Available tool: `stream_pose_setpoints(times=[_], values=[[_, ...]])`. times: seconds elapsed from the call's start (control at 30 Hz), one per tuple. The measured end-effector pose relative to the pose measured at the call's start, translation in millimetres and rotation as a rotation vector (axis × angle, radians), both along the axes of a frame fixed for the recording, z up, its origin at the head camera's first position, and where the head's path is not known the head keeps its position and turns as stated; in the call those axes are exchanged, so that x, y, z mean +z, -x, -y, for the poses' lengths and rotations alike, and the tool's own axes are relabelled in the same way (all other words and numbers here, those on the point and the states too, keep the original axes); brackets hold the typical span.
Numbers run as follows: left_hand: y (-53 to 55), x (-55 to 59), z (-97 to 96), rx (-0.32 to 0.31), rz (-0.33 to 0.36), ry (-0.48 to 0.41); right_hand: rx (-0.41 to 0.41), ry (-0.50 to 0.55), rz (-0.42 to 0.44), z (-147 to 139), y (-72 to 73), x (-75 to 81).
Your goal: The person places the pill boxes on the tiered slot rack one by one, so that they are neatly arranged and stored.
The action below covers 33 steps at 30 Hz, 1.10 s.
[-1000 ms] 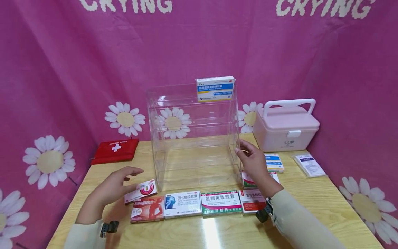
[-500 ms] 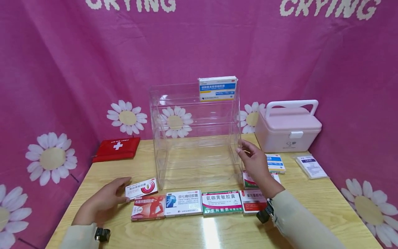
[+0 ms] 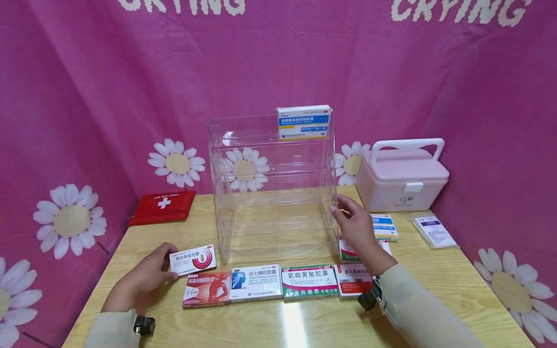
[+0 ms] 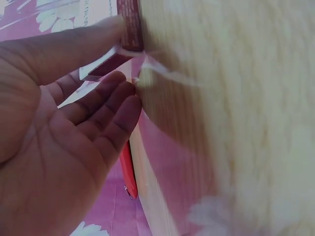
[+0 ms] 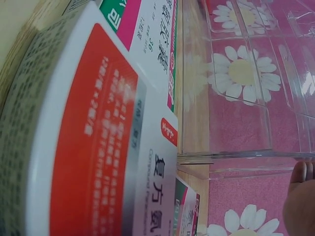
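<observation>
My left hand (image 3: 145, 278) pinches a white medicine box (image 3: 184, 261) with pink rings, thumb at its near edge and fingers behind, by the left front of a clear display rack (image 3: 274, 172). The box's dark red side (image 4: 131, 24) shows in the left wrist view, with the thumb against it. My right hand (image 3: 358, 226) holds the rack's right side edge between thumb and fingers. In the right wrist view only part of that hand (image 5: 301, 204) shows, beside the clear plastic. A white and blue medicine box (image 3: 303, 124) stands on the rack's top tier at the right.
Before the rack lie a red ibuprofen box (image 3: 206, 289), a white and blue box (image 3: 256, 283), a green and white box (image 3: 310, 282) and a red and white box (image 3: 353, 280). A first aid pouch (image 3: 162, 208) lies back left, a pink case (image 3: 402, 181) back right.
The left hand has moved down to the left end of the ringed box, taken hold of it and shifted it slightly left, tipping its face up. The right hand has stayed at the rack's edge.
</observation>
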<state>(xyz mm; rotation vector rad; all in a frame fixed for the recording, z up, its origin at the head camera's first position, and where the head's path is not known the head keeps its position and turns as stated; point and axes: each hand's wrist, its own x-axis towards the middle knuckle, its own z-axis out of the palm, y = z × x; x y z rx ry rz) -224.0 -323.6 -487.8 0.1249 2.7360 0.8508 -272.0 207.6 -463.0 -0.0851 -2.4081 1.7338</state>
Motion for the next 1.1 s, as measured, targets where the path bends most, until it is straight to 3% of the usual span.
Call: stream_pose_setpoints(times=[0.3, 0.53, 0.77, 0.93, 1.03, 1.1], values=[[-0.6, -2.7, 2.9, 0.056, -0.024, -0.006, -0.002, 0.01, -0.013, 1, 0.3, -1.7], [0.5, -4.6, 7.1, 0.141, -0.052, -0.045, -0.007, 0.015, -0.019, 0, 0.6, -3.5], [-4.4, -7.5, 12.4, 0.147, -0.085, -0.124, 0.002, 0.014, 0.028, 0, -1.4, -2.4], [-5.0, -3.6, 13.3, 0.226, -0.15, -0.291, -0.004, 0.014, 0.013, -1, -0.5, -1.2], [-3.1, 4.2, 14.3, 0.272, -0.252, -0.433, -0.004, 0.011, 0.008, -1, 0.5, -0.7], [0.5, 11.8, 15.3, 0.298, -0.317, -0.573, -0.003, 0.012, 0.008, -1, 0.4, -0.2]])
